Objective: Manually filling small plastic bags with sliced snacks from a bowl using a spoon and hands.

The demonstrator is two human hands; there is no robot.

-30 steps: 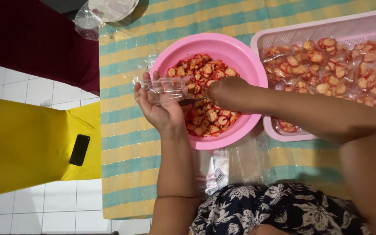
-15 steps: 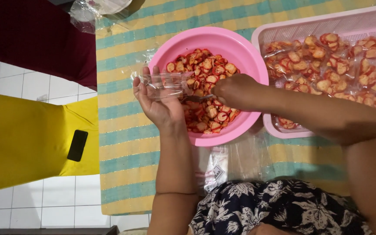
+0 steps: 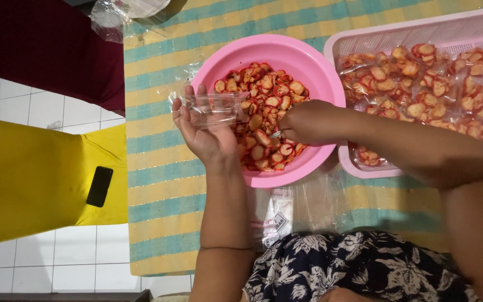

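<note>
- While the head camera looks straight down, the left hand [image 3: 205, 131] is held palm up at the left edge of the pink bowl [image 3: 314, 67].
- The left hand's fingers curl around a small clear plastic bag [image 3: 214, 109]. The bag lies across the fingers, and its right end reaches over the bowl.
- The bag looks empty, but it is hard to be sure.
- The right hand [image 3: 308, 122] is over the middle of the bowl, closed up like a loose fist.
- Something thin and shiny sticks out of the right hand on the bag's side. It is too small to tell what it is.
- The bowl is full of chips [image 3: 264, 92]. They are small round slices, pale in the middle with red around them.
- The right hand sits right on top of the chips.
- Just to the right of the bowl is a pink tray [image 3: 398, 34] with holes in its walls. It touches the bowl's side.
- Inside the tray are many little packed bags of chips [image 3: 420, 84].
- Everything sits on a striped cloth [image 3: 163, 184] with yellow and green bands.
- More clear bags [image 3: 278, 215] lie flat on the cloth, just below the bowl.
- On the left is something yellow [image 3: 29, 179] with a black phone [image 3: 99, 186] lying on it.
</note>
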